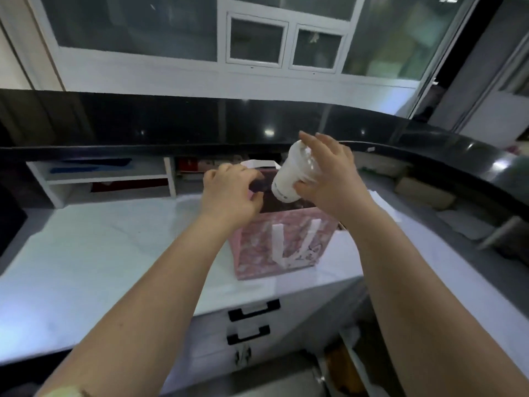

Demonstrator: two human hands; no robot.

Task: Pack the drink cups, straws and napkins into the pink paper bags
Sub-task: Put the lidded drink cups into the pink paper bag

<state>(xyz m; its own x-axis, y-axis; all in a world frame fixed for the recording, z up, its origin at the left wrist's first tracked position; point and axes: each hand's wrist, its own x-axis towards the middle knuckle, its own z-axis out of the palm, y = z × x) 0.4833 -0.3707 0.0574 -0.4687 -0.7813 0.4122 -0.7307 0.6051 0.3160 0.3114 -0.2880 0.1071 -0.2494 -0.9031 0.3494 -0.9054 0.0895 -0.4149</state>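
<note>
right grip [323,170] wraps drink cup [292,176], tilted | left grip [229,193] seems to pinch rim of pink paper bag [286,239], blurred | bag just below right grip, on table [100,253] | cup judged smooth, thin-walled, weighty: hold mid-wall, gently

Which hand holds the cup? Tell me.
The right hand: it grips the tilted cup over the bag, while the left hand only pinches the bag's rim.
</note>
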